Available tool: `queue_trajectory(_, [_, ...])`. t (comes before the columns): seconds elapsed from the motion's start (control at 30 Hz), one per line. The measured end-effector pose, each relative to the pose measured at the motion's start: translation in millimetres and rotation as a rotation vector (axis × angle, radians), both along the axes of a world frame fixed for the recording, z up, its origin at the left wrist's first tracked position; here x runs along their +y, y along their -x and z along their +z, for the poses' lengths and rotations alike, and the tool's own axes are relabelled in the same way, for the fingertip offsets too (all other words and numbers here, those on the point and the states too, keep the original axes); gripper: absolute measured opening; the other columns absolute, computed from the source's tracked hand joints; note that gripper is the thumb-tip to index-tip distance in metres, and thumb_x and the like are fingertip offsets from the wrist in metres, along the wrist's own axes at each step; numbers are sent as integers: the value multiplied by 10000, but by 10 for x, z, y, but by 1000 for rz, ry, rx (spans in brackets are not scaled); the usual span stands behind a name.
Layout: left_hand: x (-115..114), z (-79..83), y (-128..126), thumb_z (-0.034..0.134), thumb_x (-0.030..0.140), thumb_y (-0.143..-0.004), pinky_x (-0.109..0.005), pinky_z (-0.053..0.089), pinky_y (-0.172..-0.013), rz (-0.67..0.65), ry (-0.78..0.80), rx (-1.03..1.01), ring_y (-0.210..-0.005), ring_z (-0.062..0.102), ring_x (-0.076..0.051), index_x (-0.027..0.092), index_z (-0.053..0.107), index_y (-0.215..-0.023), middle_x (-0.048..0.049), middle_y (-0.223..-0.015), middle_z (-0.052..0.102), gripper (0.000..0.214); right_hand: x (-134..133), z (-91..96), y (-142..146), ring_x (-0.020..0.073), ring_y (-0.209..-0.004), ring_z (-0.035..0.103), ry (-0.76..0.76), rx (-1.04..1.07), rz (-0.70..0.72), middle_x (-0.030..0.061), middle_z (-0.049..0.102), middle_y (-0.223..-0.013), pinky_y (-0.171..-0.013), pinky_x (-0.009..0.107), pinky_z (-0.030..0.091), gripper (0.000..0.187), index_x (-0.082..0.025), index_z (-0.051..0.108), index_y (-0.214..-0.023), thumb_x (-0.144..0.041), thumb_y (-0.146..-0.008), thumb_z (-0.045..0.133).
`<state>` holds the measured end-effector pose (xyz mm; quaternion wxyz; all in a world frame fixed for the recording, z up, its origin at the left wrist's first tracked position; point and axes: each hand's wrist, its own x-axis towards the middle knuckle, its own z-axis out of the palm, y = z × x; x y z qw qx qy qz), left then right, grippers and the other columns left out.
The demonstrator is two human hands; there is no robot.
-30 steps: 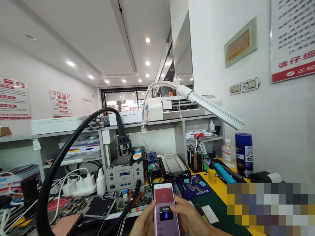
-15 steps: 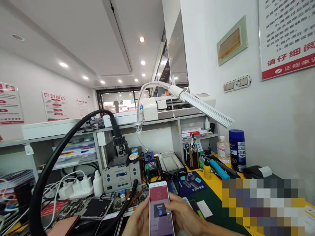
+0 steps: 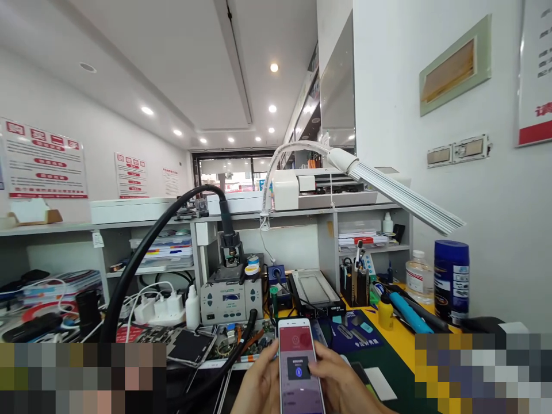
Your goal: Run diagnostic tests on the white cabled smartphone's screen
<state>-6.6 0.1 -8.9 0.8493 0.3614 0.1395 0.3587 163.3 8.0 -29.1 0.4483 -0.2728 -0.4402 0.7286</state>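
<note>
A white smartphone [image 3: 297, 339] stands upright between my two hands, low in the middle of the view. Its lit screen is red at the top and purplish below, with a dark pop-up box and a small blue symbol. My left hand [image 3: 261, 379] is wrapped round the phone's left edge. On the right edge, my right hand [image 3: 338, 374] grips it, the thumb at the screen beside the pop-up. The fingers behind the phone are hidden, and its lower end runs out of the frame.
A soldering station [image 3: 230, 302] with a thick black hose [image 3: 164, 224] stands left of the phone, near loose circuit boards [image 3: 233, 345]. Behind is a flat metal-topped device [image 3: 314, 287]. At right are a yellow bottle [image 3: 386, 313], a blue can [image 3: 451, 282] and a lamp [image 3: 401, 195] overhead.
The camera view has turned left, so the surroundings sit further right. Both hands still hold the phone, and the right thumb stays near the pop-up.
</note>
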Motion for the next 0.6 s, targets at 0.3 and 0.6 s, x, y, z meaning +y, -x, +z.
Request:
queue_trajectory(0.3, [-101,74,-1,430,518,-921,-428,432,-897,42,-13,24,-977,660,-320,128,598,-1296,-171,-1082,698,566,-76,94,-9,288,-920,652,-55,-60,-15,101,713,-1015,-835,394,458,545,-194,638,-1187,-360,-671,688])
queue_trajectory(0.6, [-137,65,68,383,508,-951,-474,537,-723,24,14,35,-916,671,-315,181,502,-1380,-166,-1075,684,553,-212,243,-43,228,-847,656,-136,-139,15,80,703,-1047,-703,332,475,447,-195,550,-1296,-228,-851,524])
